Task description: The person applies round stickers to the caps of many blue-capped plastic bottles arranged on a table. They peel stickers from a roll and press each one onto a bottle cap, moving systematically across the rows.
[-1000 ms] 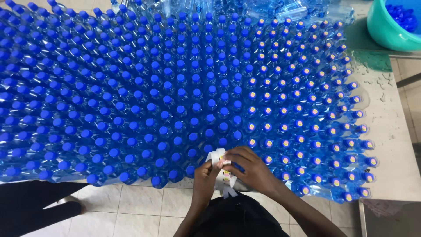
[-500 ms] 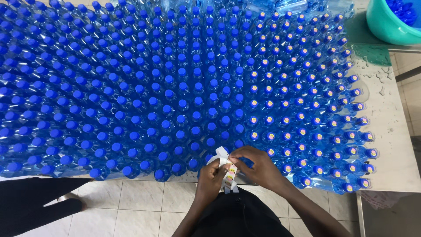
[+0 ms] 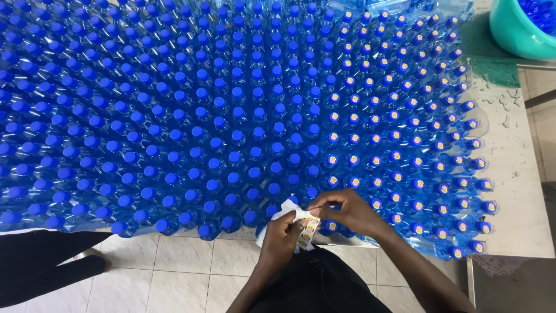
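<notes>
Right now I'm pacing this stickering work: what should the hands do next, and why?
Probably peel one sticker off the sheet that both the left hand and right hand pinch, then press it on the nearest plain blue cap; caps to the right already carry stickers.

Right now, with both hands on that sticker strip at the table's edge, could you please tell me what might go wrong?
1. The bottles stand packed cap to cap, and the front row sits at the table edge; a nudge from the left hand or right hand might tip one onto the tiled floor.
2. The sticker strip hangs loose between the hands, so it could fold and stick to itself.
3. Plain caps and stickered caps sit side by side, so one could be missed.
</notes>
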